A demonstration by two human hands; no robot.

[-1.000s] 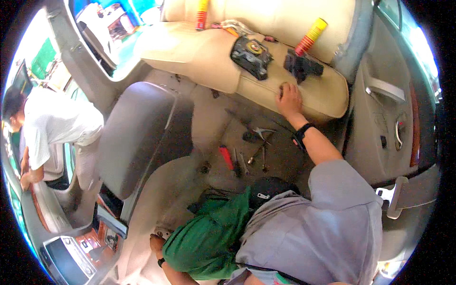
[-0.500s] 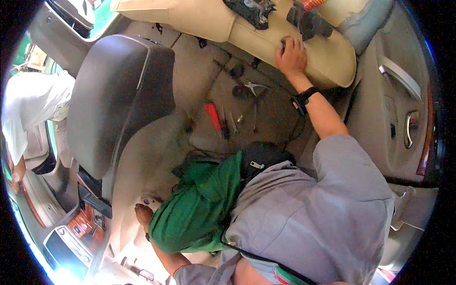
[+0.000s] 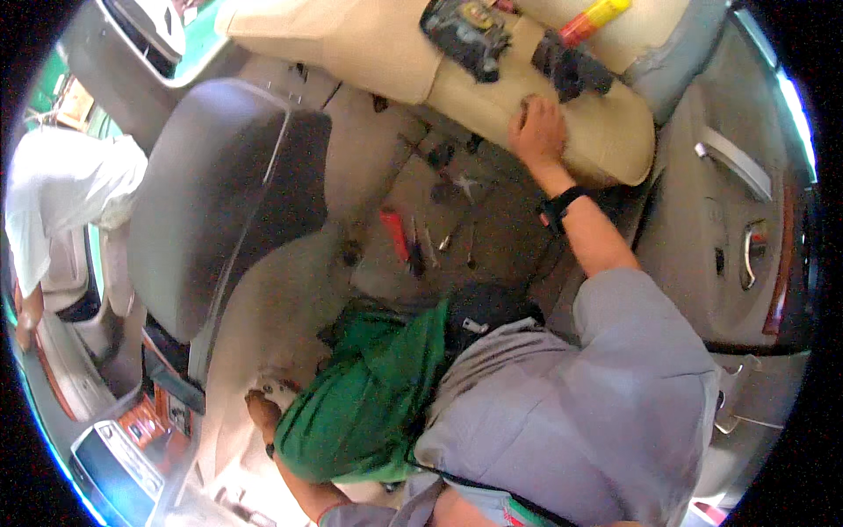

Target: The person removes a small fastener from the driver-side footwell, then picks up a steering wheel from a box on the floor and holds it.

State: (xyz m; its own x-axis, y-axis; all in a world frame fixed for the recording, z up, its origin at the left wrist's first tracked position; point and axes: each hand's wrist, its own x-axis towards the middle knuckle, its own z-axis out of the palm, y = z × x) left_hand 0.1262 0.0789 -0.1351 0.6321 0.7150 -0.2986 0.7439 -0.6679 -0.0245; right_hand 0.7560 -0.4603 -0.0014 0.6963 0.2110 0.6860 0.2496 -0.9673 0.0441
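My right hand (image 3: 537,136) rests on the cream seat cushion (image 3: 606,132), its fingers curled round a small dark thing that I cannot make out. Just beyond it on the cushion lie a crumpled black item (image 3: 571,68) and a grimy black piece (image 3: 470,39). At lower left, my left hand (image 3: 262,411) reaches past my green-clad knee to a pale fitting (image 3: 279,389) on the beige carpeted hump; its fingers are mostly hidden. On the carpet between my hands lie a red-handled tool (image 3: 395,233), pliers (image 3: 465,184) and a thin wrench (image 3: 472,246).
A grey seat back (image 3: 228,193) stands at left, and a door panel with a silver pull handle (image 3: 738,165) at right. A red and yellow tube (image 3: 595,21) lies on the seat. Outside at far left is a person in white (image 3: 70,189).
The view has shifted slightly, so most of the scene sits lower and more of the red and yellow tube shows. Both my hands stay at the same places.
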